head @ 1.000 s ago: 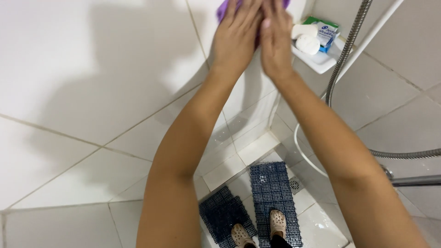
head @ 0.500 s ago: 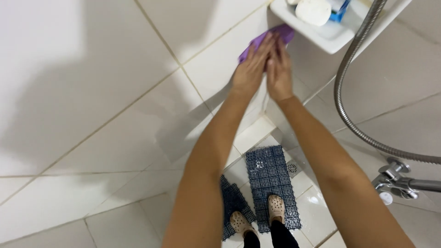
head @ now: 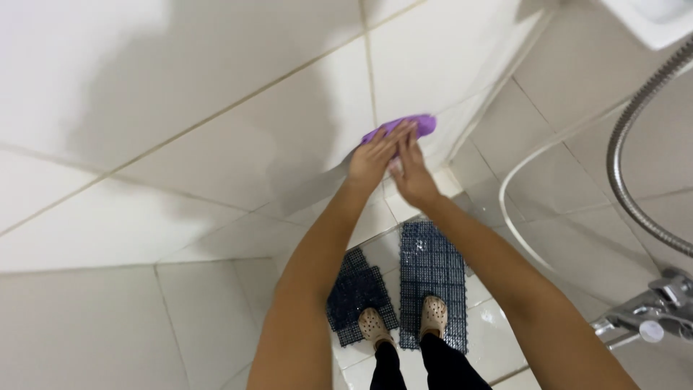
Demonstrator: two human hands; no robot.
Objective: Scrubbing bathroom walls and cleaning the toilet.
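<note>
A purple cloth lies flat against the white tiled wall. My left hand and my right hand are side by side, both pressed on the cloth with fingers stretched out. Most of the cloth is hidden under my fingers; only its upper edge shows. Both arms reach out straight from the bottom of the view.
A metal shower hose curves down the right side to a chrome tap. A white shelf corner shows at the top right. Below, my feet in beige clogs stand on dark blue floor mats.
Both hands have slid the purple cloth down the wall, away from the white shelf. The view has tilted lower, so the shelf has almost left the picture.
</note>
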